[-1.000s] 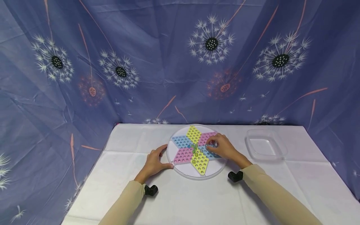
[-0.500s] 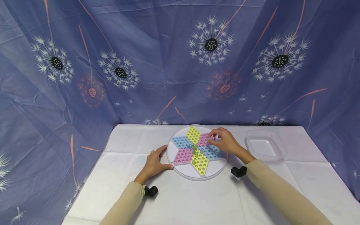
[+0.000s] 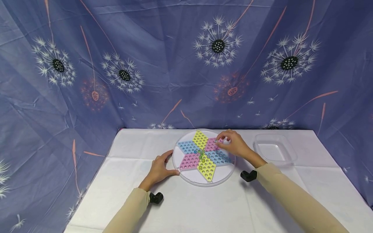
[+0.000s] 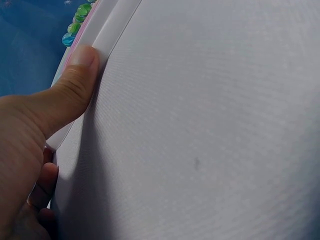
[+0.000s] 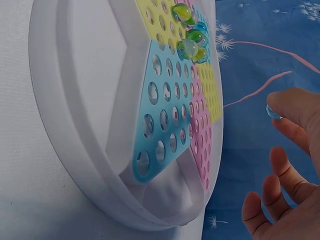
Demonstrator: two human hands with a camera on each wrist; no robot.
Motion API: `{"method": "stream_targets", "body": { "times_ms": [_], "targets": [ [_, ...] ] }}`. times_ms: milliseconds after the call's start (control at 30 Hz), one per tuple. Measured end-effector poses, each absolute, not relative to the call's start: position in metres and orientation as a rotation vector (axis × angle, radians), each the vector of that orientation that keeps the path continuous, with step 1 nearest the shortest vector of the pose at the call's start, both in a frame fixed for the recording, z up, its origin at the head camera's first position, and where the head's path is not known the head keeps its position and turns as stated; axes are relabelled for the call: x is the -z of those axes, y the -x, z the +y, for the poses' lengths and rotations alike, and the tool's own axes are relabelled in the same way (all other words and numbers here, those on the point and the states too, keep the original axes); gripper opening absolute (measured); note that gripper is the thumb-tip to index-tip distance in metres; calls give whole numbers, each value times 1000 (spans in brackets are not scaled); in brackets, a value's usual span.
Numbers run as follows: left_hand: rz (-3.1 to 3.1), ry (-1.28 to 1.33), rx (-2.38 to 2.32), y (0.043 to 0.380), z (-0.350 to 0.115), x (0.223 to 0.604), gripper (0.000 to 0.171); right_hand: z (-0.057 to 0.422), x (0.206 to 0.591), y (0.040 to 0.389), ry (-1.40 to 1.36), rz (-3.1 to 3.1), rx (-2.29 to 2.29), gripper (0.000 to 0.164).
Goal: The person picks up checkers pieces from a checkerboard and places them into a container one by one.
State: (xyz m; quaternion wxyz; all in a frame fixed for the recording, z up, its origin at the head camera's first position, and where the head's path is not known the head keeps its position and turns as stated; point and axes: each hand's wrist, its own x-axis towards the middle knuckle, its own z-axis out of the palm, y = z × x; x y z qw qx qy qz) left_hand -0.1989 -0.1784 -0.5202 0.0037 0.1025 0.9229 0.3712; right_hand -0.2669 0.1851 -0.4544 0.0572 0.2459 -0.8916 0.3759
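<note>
A round white Chinese checkers board point(image 3: 190, 177) with a blue, pink and yellow star of holes lies on the table. My left hand point(image 3: 158, 169) grips its left rim; the thumb point(image 4: 82, 65) presses the rim in the left wrist view, the other fingers partly hidden. Above the far-right pink point, my right hand point(image 3: 233, 144) pinches a light blue glass marble point(image 5: 272, 113) between thumb and forefinger, its other fingers loosely bent. Several green, yellow and blue marbles point(image 5: 189, 48) cluster around the middle of the star, and one yellow marble point(image 3: 200, 168) sits in the near yellow point.
A clear plastic container point(image 3: 274, 150) stands to the right of the board. White cloth point(image 3: 215, 210) covers the table. A blue dandelion-print curtain point(image 3: 166, 64) hangs behind and along the sides.
My right hand has moved from the right-hand blue point up and away to over the far-right pink point, the marble still pinched. My left hand stays on the rim.
</note>
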Motion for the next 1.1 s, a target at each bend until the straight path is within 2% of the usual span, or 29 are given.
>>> {"method": "stream_targets", "body": {
  "times_ms": [433, 867, 1100],
  "targets": [
    [2894, -334, -1150, 198, -178, 521, 102, 207, 445, 264, -684, -2731, -1083, 15],
    [2890, -349, -1146, 199, -177, 520, 102, 256, 442, 258, -579, -2716, -1003, 13],
    [2886, -344, -1161, 198, -177, 520, 102, 289, 436, 250, -483, -2769, -1005, 19]
  ]
}}
